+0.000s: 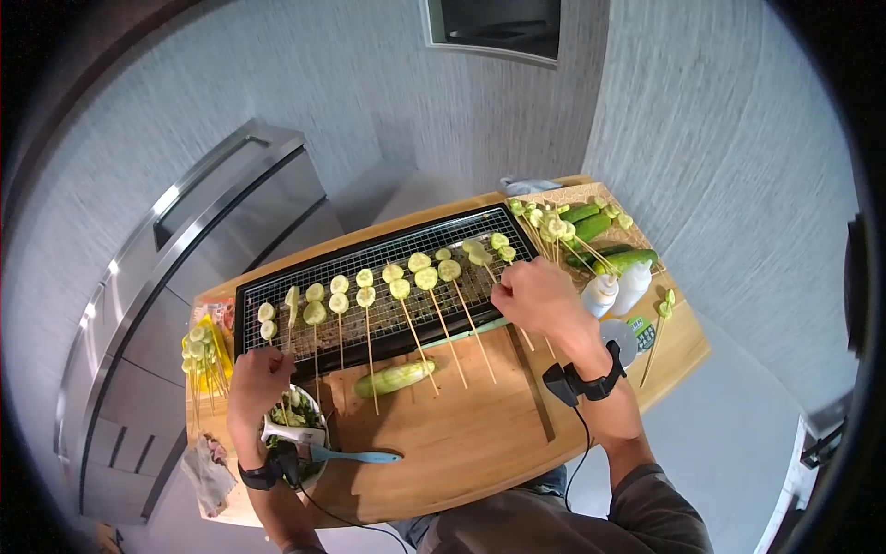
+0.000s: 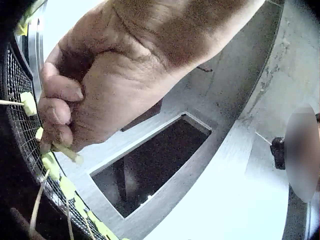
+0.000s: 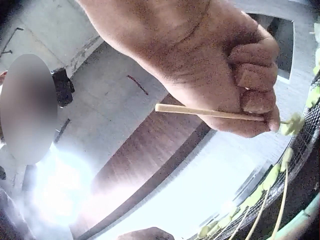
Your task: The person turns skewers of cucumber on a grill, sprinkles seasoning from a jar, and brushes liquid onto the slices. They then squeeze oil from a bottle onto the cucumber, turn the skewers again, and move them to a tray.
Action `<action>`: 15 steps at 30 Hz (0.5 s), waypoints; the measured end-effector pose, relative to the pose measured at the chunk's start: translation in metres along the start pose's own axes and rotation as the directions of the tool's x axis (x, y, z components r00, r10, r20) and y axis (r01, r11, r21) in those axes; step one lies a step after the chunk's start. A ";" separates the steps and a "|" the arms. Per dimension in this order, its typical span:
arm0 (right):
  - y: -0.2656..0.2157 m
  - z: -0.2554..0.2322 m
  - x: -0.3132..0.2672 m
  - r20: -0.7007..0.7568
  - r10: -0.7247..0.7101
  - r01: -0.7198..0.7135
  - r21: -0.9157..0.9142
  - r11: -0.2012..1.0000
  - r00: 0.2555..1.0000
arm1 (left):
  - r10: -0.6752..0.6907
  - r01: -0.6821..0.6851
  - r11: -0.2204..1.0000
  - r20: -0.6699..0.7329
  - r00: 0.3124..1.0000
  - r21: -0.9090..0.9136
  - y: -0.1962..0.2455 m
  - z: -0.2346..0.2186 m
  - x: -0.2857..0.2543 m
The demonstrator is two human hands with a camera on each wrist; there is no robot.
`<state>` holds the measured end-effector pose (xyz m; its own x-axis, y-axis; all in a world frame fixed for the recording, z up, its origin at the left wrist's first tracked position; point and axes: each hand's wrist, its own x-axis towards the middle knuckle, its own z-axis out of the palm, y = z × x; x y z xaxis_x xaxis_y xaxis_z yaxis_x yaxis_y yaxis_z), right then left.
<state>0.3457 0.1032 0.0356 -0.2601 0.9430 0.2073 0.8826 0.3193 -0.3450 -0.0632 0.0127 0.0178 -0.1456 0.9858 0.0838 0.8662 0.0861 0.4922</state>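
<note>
Skewers of pale green slices [image 1: 425, 278] lie in a row across a black wire-mesh grill [image 1: 388, 247], their sticks sticking out over its near edge. At the grill's left end, the left hand [image 1: 260, 374] pinches a stick; in the left wrist view the stick's end pokes out of the curled fingers of that hand [image 2: 62, 112]. Toward the grill's right end, the right hand [image 1: 544, 297] pinches another stick. The right wrist view shows this wooden stick [image 3: 200, 111] running under the curled fingers of the hand [image 3: 250, 85], with a green slice [image 3: 291, 125] just beyond the fingertips.
A whole peeled vegetable [image 1: 395, 379] lies before the grill. Near the left wrist are a bowl [image 1: 309, 406] and a blue brush [image 1: 369, 456]. At the right are white bottles [image 1: 631, 286], whole green vegetables [image 1: 591, 227] and more skewers. A yellow tray [image 1: 221, 362] with skewers sits far left.
</note>
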 end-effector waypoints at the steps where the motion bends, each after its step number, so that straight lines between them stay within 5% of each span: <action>1: -0.005 -0.008 -0.001 -0.002 -0.003 0.003 0.054 0.999 1.000 | 0.031 -0.031 1.000 -0.025 0.999 0.000 0.008 -0.004 -0.002; 8: -0.007 -0.006 0.000 -0.059 -0.030 0.036 0.110 0.993 0.998 | -0.090 0.096 0.982 0.045 0.995 -0.163 0.024 -0.015 -0.006; 15: 0.003 0.007 0.007 0.092 -0.011 0.010 0.005 1.000 0.996 | -0.108 0.125 0.983 0.131 0.985 -0.136 0.016 -0.013 -0.003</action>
<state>0.3441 0.1115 0.0295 -0.3043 0.9442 0.1260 0.8779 0.3293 -0.3475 -0.0552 0.0089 0.0360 -0.1740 0.9811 -0.0842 0.7682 0.1887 0.6118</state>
